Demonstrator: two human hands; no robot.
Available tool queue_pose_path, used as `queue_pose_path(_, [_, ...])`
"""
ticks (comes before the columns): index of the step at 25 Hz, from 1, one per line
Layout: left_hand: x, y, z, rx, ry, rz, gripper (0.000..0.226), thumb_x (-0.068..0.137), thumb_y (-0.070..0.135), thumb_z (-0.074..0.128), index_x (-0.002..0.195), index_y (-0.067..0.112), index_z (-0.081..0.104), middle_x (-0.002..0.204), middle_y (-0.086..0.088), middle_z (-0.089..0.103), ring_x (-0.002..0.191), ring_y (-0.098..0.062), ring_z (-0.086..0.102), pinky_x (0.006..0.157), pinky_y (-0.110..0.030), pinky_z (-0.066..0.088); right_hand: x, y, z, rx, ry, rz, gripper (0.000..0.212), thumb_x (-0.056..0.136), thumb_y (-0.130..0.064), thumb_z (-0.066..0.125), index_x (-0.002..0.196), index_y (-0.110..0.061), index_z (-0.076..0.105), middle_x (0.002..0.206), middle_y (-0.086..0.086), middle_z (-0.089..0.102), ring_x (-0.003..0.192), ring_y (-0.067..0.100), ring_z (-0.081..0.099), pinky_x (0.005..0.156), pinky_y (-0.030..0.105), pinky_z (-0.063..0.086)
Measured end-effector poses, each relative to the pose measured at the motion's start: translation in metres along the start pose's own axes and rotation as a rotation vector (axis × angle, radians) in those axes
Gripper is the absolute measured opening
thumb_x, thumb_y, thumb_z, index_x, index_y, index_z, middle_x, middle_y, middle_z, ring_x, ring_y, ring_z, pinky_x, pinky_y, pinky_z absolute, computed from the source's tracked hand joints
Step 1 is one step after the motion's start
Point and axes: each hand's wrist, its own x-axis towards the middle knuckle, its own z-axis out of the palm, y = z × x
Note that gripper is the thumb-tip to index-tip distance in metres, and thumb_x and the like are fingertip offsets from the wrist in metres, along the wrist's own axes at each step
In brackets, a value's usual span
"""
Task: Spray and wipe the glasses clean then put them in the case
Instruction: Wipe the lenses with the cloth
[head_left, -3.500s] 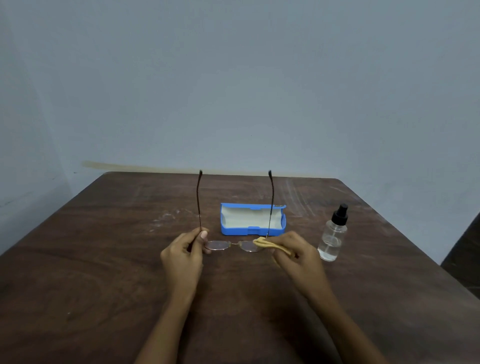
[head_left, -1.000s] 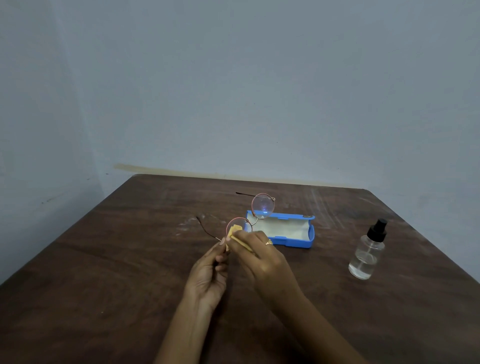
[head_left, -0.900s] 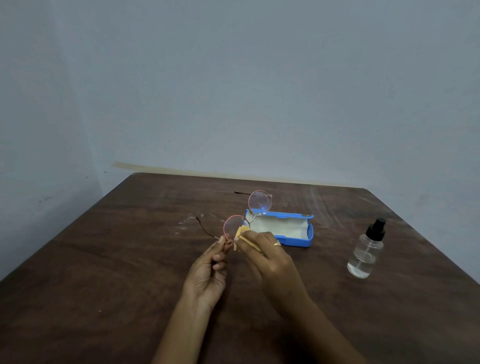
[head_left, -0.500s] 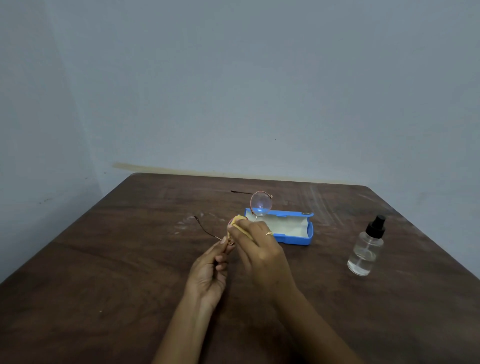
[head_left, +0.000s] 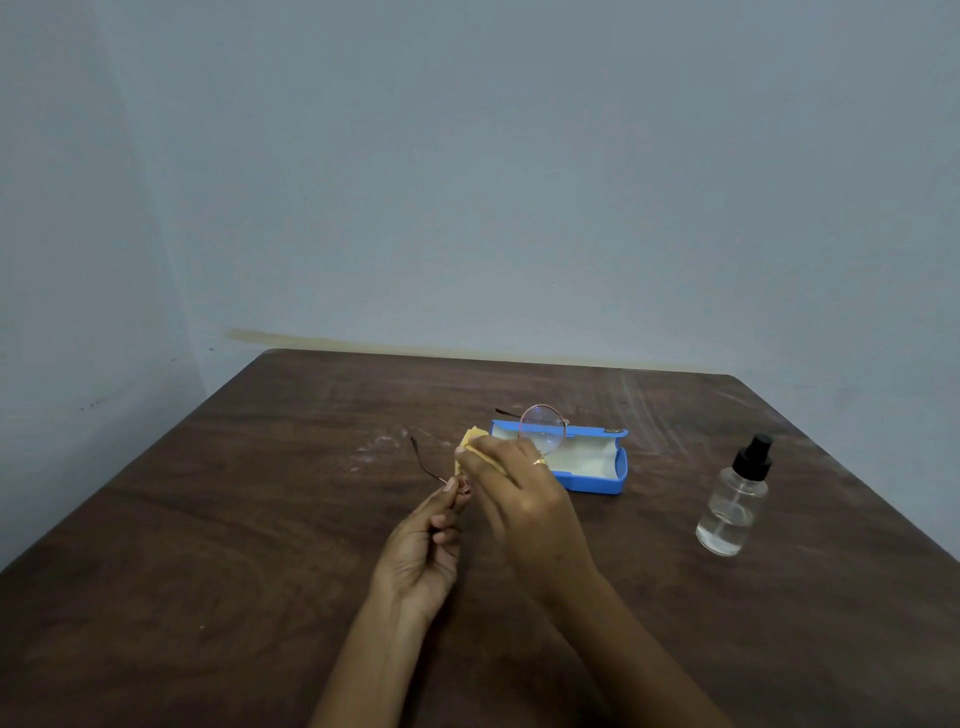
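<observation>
Over the dark wood desk (head_left: 208, 519), with the left hand (head_left: 421, 551) pinching the glasses (head_left: 540, 434) at the hinge, the right hand's fingers (head_left: 488, 452) clamp the yellow cloth (head_left: 470, 439) on the near lens (hidden beneath them); best rub lightly in circles, the open blue case (head_left: 597, 467) waiting just beyond those fingers.

Counter (head_left: 218, 545): dark brown wood grain, with pale whitish smears near its far middle and far right. Case (head_left: 597, 480): bright blue shell, off-white lining, a small dark metal clasp at its far right corner. Glasses (head_left: 541, 435): thin pinkish-copper rim around a clear lens with a faint violet sheen; dark brown temple arms. Cloth (head_left: 470, 441): yellow, plain. Spray bottle (head_left: 731, 512): clear body and clear liquid, black pump cap. Ring (head_left: 538, 461) on the right hand (head_left: 519, 499): gold. Wall (head_left: 467, 182): pale blue-grey, plain, with a tan streak just above the counter's far edge.
</observation>
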Motion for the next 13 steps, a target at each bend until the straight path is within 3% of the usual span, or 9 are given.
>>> queue_pose_path(3, [0.001, 0.0, -0.002, -0.045, -0.012, 0.001, 0.022, 0.091, 0.003, 0.039, 0.078, 0.004, 0.057, 0.048, 0.001, 0.059, 0.027, -0.001, 0.04, 0.027, -0.006, 0.028, -0.004, -0.003, -0.003, -0.027, -0.06, -0.13, 0.02, 0.083, -0.005, 0.055, 0.097, -0.002, 0.069, 0.096, 0.01, 0.07, 0.087, 0.022, 0.063, 0.066, 0.028, 0.054])
queue_pose_path(8, [0.0, 0.002, -0.001, 0.001, -0.037, -0.033, 0.014, 0.085, 0.008, 0.049, 0.076, 0.005, 0.059, 0.053, -0.002, 0.062, 0.028, 0.0, 0.04, 0.028, -0.007, 0.031, -0.001, 0.008, -0.006, 0.005, 0.04, 0.089, 0.018, 0.08, 0.002, 0.063, 0.097, 0.001, 0.068, 0.099, 0.014, 0.069, 0.091, 0.025, 0.064, 0.083, 0.028, 0.047])
queue_pose_path(13, [-0.001, 0.002, -0.002, -0.02, -0.003, -0.027, 0.017, 0.087, 0.006, 0.047, 0.079, 0.006, 0.062, 0.05, 0.002, 0.062, 0.028, -0.001, 0.04, 0.03, -0.006, 0.034, -0.016, -0.003, -0.002, -0.006, -0.013, -0.073, 0.019, 0.084, -0.003, 0.057, 0.098, 0.0, 0.069, 0.097, 0.013, 0.071, 0.081, 0.025, 0.066, 0.07, 0.031, 0.054])
